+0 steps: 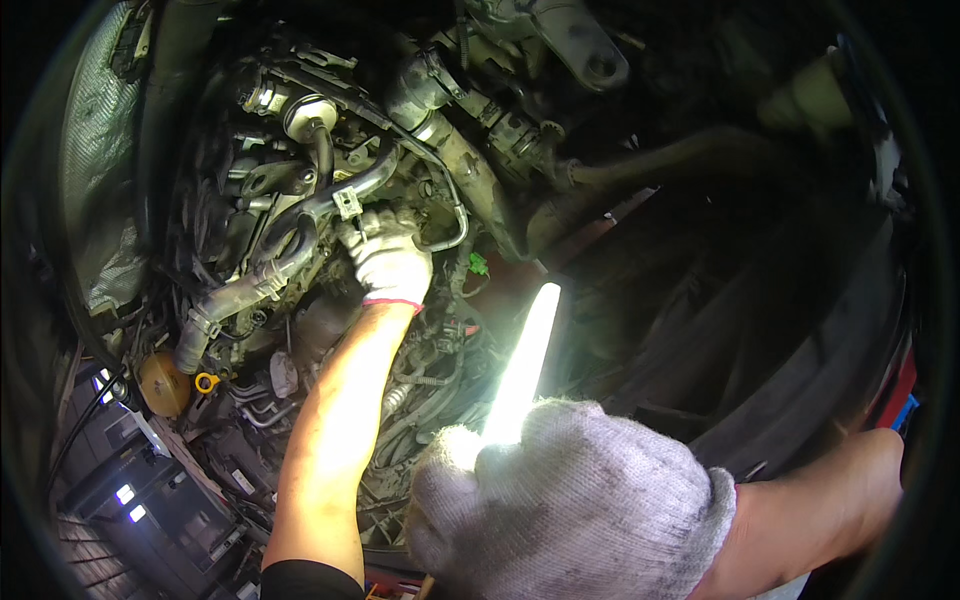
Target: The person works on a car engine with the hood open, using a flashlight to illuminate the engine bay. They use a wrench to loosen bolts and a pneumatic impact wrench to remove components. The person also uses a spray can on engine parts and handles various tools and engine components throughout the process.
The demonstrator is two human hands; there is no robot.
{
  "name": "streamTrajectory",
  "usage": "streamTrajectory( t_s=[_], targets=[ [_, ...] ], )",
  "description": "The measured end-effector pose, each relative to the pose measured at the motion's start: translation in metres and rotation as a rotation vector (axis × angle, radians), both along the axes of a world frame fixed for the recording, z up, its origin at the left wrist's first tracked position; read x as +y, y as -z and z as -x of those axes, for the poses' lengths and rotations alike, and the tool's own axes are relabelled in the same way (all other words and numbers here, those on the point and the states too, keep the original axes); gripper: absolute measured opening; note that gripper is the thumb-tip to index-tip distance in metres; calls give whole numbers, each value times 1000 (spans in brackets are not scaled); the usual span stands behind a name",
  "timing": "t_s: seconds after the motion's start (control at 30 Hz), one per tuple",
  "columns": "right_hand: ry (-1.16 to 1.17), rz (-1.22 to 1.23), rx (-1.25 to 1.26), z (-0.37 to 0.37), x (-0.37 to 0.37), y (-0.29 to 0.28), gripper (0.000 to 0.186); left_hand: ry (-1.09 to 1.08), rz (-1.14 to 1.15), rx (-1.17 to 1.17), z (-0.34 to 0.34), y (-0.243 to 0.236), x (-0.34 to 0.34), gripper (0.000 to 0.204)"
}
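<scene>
My right hand (pixel 590 500), in a grey knit work glove, is wrapped round a slim, brightly lit work light (pixel 528 350) at the lower middle. The light points up and away. My left hand (pixel 388 258), in a pale glove with a red cuff edge, reaches deep into an engine bay. Its fingers curl down beside a black hose (pixel 372 178) and a small pale clamp (pixel 347 203). The fingertips are hidden, and what they grip cannot be made out. A thin metal-ended line (pixel 457 232) curves close to the right of that glove.
A larger hose (pixel 240 298) with clamps runs left of my arm. Beyond it are a yellow-brown round cap (pixel 163 385) and a yellow ring (pixel 207 383). A green connector (pixel 478 264) hangs right of my left hand. Silvery heat shielding (pixel 100 150) lines the far left.
</scene>
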State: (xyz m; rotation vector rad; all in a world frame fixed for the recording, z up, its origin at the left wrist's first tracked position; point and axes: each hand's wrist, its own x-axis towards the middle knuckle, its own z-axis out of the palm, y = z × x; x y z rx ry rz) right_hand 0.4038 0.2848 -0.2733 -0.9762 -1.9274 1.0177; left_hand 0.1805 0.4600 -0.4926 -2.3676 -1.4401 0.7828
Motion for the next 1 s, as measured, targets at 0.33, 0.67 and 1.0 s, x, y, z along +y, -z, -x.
streamTrajectory(
  t_s=[0.33, 0.67, 1.0],
  targets=[
    [-32, -20, -9, 7, 6, 4, 11, 84, -187, -222, 18, 45, 22, 32],
    [18, -34, 32, 4, 0, 11, 12, 72, -124, -160, 5, 31, 15, 30],
    [44, -50, 56, 14, -10, 16, 12, 57, -98, -118, -11, 32, 18, 30]
  ],
)
